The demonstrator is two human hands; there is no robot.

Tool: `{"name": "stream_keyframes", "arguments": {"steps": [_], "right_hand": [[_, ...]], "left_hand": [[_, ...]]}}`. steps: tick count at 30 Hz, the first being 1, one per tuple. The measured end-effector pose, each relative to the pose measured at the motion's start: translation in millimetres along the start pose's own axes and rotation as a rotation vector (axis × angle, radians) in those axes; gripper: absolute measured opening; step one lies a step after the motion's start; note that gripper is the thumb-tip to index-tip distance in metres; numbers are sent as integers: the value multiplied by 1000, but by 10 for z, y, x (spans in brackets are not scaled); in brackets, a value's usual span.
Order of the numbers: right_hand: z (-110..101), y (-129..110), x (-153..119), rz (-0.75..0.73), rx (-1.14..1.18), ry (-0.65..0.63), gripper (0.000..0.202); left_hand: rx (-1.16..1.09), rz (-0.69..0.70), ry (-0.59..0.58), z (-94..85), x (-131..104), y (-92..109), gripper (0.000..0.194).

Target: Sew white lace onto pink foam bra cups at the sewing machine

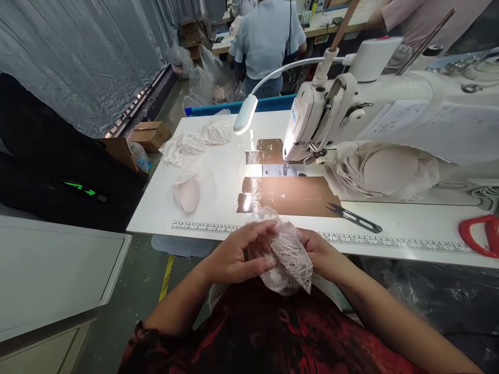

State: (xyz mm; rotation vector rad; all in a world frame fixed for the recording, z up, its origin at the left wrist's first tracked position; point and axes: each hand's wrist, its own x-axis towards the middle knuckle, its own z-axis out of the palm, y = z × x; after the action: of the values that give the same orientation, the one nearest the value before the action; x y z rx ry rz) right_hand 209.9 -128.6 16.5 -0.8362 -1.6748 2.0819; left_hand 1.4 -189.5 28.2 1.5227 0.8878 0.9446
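Observation:
A piece of white lace fabric (pixel 290 253) hangs between my two hands, just in front of the table's front edge. My left hand (pixel 244 253) has its fingers curved around the left side of the lace. On the right side my right hand (pixel 317 252) grips the lace, its fingertips partly hidden behind it. Beyond my hands stands a white sewing machine (pixel 307 122), its lit needle area above brown tape (pixel 288 195) on the table. Several lace cups (pixel 191 147) and a smooth beige cup (pixel 187 195) lie on the table's left part.
Black thread snips (pixel 354 217) rest near a printed ruler strip (pixel 206 227) along the front edge. Red-handled scissors (pixel 481 235) lie at the far right. Stacked beige cups (pixel 390 169) sit under the machine arm. A lamp (pixel 246 113) overhangs the table. A person (pixel 268 41) sits beyond.

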Motion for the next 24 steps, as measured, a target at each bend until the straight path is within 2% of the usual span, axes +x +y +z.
{"name": "stream_keyframes", "arguments": {"steps": [2, 3, 5, 8, 10, 13, 15, 18, 21, 24], "right_hand": [[26, 58, -17, 27, 112, -70, 25], [28, 66, -33, 31, 132, -93, 24], [8, 53, -66, 27, 143, -106, 23], [-61, 12, -107, 1, 137, 25, 31], [-108, -1, -114, -42, 114, 150, 44], [-166, 2, -85, -128, 1, 265, 60], [-213, 4, -45, -165, -71, 290, 52], [-306, -18, 22, -137, -104, 235, 22], [-379, -54, 83, -77, -44, 160, 35], [-400, -67, 124, 1, 29, 159, 30]], "left_hand": [[149, -8, 101, -1, 94, -32, 74], [158, -34, 102, -15, 135, -58, 79], [16, -125, 7, -52, 198, -110, 83], [-273, -277, -145, -106, 240, -146, 62], [-346, -335, -159, -128, 249, -143, 44], [-384, -367, -116, -128, 271, -124, 38], [-377, -376, -77, -115, 300, -110, 36], [-319, -370, -49, -109, 362, -73, 31], [-250, -367, -65, -135, 438, -31, 30], [-304, -387, -12, -174, 480, -44, 28]]}}
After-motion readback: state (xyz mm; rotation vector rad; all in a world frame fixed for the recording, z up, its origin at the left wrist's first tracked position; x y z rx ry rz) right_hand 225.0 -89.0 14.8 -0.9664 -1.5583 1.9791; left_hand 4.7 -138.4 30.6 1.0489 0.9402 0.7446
